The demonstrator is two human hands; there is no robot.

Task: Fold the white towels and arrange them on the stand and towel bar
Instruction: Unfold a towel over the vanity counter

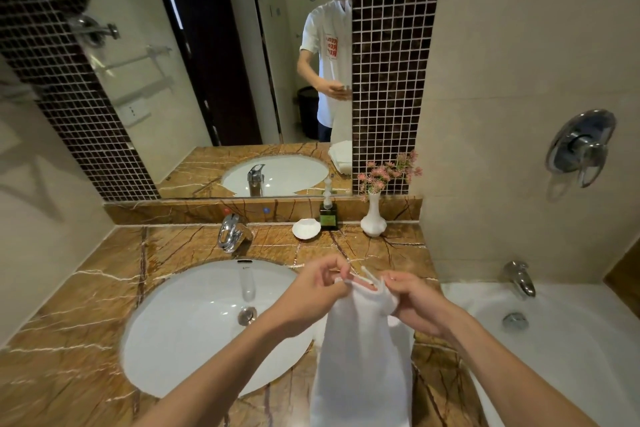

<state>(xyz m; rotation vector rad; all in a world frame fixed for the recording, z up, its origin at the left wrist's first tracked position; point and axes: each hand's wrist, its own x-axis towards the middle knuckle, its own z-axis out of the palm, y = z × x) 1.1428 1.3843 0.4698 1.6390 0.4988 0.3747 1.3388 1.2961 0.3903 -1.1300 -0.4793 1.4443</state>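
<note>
1. My left hand [322, 282] has its fingers curled and pinches one top corner of the white towel [363, 357].
2. My right hand [414, 302] pinches the other top corner in the same way, close beside the left one, so the upper edge is bunched between them.
3. The towel hangs straight down from my hands in a narrow length, above the tabletop [86, 322], between the sink [194, 322] and the bathtub [571, 340]. Its lower end runs out of view.
4. The sink lies to my left with the chrome faucet [231, 232] behind it. My left forearm crosses over its near rim.
5. Along the back ledge, beyond my hands, stand a shell-shaped dish [306, 229], a small green bottle [328, 215] and a white vase [373, 218] holding pink flowers [388, 173].
6. On my right the tub spout [518, 277] sits at the bathtub's edge, with the round shower valve [580, 146] on the wall above.
7. The mirror [173, 80] shows a stack of folded towels [341, 156] and a wall rack [138, 69].
</note>
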